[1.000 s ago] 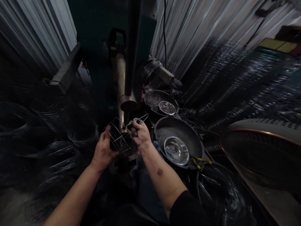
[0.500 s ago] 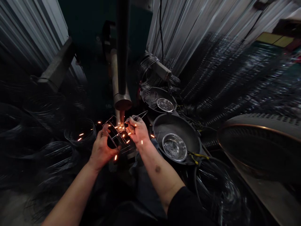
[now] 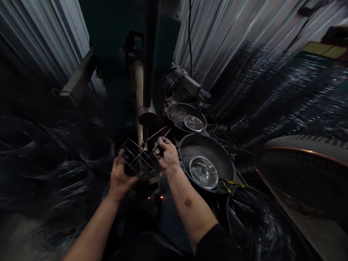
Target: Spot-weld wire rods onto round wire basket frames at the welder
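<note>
My left hand grips the near left side of a wire grid frame, thumb below and fingers on the side. The frame lies tilted around the welding machine's electrode tip, under its thick upper cylinder. Just right of the tip, my right hand pinches a thin metal wire between thumb and fingers. Its far end points up and right. Whether this wire touches the frame cannot be made out. Two small orange sparks glow below the hands.
At right, a dark round pan holds a steel bowl of short metal pieces. Behind it, another pan holds wire grids and a small dish. Yellow-handled pliers lie by the pan's edge. Wire coils stand at left.
The bright spray of sparks at the electrode has died down to two faint glows. My right hand has drawn back rightward from the tip. The view has shifted slightly.
</note>
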A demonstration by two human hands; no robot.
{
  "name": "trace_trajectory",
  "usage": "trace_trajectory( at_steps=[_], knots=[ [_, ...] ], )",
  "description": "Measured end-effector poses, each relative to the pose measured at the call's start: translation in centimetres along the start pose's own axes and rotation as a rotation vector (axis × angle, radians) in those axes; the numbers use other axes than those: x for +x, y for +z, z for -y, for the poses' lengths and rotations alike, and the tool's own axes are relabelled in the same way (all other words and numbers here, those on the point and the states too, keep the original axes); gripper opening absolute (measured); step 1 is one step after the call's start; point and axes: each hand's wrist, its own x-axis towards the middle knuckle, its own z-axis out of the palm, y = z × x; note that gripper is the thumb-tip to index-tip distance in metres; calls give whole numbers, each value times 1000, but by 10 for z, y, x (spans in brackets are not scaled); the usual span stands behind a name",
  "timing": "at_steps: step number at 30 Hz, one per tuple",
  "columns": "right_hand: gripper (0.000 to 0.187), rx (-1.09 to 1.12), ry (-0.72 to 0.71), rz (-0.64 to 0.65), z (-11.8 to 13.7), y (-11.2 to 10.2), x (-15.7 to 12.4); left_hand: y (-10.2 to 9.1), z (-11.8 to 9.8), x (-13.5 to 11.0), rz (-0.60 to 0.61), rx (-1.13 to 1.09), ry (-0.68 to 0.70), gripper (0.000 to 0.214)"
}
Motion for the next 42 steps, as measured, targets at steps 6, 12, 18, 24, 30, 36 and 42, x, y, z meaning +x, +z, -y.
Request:
trace_trajectory(
  at_steps=[6,12,18,24,30,36,42],
  knots=[
    [23,48,9,23,-7,3,3,0,-4,-5,-58,28,70,85],
    [23,97,55,30,-2,-1,9,0,-1,-1,-9,17,132,92],
    [27,108,156,82,6,-5,18,-1,-3,11,5,27,120,94],
    [18,89,140,88,8,-2,21,-1,-2,17,66,52,85,97],
    [18,64,88,26,7,6,22,-4,-5,23,59,48,74,90],
    [25,71,40,4,3,10,24,-4,-1,25,44,46,125,91],
    [21,83,16,-15,2,11,26,0,2,24,12,42,180,72]
  ],
)
